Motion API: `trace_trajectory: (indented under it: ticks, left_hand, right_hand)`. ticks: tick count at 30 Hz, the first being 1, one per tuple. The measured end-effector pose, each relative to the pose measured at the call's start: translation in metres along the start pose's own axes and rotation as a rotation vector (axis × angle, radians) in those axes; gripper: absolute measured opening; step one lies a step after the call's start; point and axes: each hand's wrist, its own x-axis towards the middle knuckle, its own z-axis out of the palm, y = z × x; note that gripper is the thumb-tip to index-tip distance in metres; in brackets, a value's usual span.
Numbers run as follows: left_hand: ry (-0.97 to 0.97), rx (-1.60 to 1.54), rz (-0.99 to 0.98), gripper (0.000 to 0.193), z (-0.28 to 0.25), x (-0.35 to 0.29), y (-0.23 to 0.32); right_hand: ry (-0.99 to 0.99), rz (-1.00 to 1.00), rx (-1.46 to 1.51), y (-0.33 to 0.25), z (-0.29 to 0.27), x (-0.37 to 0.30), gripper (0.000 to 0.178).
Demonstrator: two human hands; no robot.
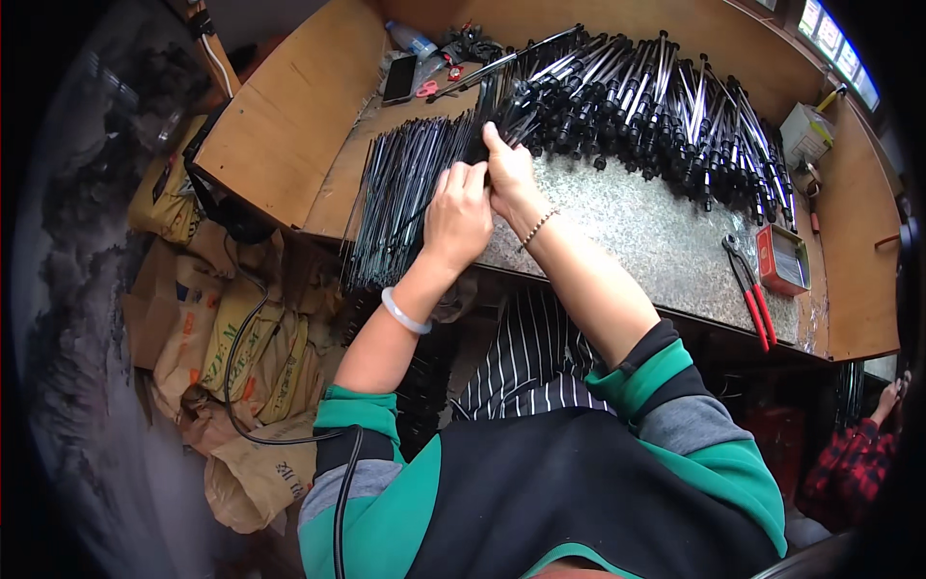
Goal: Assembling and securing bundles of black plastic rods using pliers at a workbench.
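Observation:
My left hand, below a white bangle, is closed with its fingers curled. A thin dark rod seems to run out of its left side over the pile. Pressed against it, my right hand, above a beaded bracelet, is closed with the thumb raised. What lies between the hands is mostly hidden, and dark strands show past the right thumb. Just left of the hands lies a dense pile of thin dark rods, overhanging the table's near edge. Behind and to the right is a long heap of black-and-silver rods with black fittings.
On the speckled tabletop lie red-handled pliers beside a red box. A phone, pink scissors and a bottle lie at back left. Wooden panels enclose the table. Sacks stand left; another person is at right.

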Motion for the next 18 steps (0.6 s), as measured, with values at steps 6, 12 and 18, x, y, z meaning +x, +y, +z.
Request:
trace_trajectory:
  ticks: [6,12,18]
  left_hand:
    - [0.164,-0.213,-0.191,0.033,-0.035,-0.037,-0.016]
    - [-0.136,0.094,-0.149,0.053,-0.034,-0.067,-0.043]
    - [-0.360,0.360,-0.025,0.037,0.002,-0.053,-0.043]
  right_hand:
    - [-0.037,0.201,0.199,-0.018,-0.014,0.007,0.051]
    - [-0.117,0.008,0.017,-0.091,-0.005,-0.006,0.052]
    - [-0.144,0.045,-0.079,-0.131,-0.010,-0.016,0.030]
